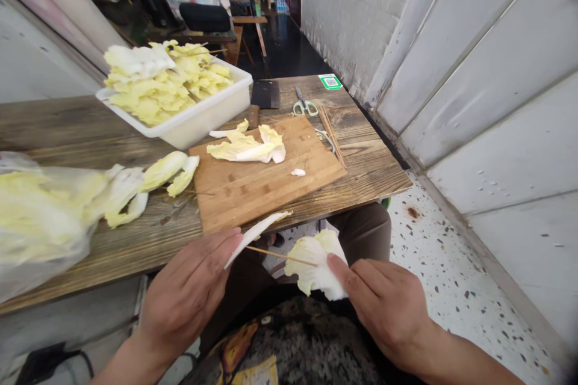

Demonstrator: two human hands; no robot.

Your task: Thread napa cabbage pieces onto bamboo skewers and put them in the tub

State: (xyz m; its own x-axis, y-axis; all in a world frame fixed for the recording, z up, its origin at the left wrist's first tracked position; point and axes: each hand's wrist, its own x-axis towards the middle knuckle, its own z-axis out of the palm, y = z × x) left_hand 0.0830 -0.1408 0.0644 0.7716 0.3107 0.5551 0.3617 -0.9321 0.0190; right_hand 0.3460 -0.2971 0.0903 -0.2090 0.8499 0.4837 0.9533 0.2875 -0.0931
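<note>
My left hand (192, 283) is closed on a pale cabbage leaf (255, 234), seen nearly edge-on. A thin wooden skewer (275, 254) runs from behind that leaf across to a second cabbage leaf (316, 264), which my right hand (388, 301) pinches between thumb and fingers. Whether the skewer pierces the left leaf is hidden. Both hands are above my lap, in front of the table edge. Just beyond them, a wooden cutting board (271, 192) carries a few more leaf pieces (253, 147) and a small white scrap (298, 172).
A white tub (208, 117) heaped with cabbage leaves stands back left. A plastic bag (45, 234) of leaves lies at left. Beyond the board are a cleaver (265, 95), scissors (304, 105) and bundled skewers (332, 135). The metal-panelled wall (487, 72) rises at right.
</note>
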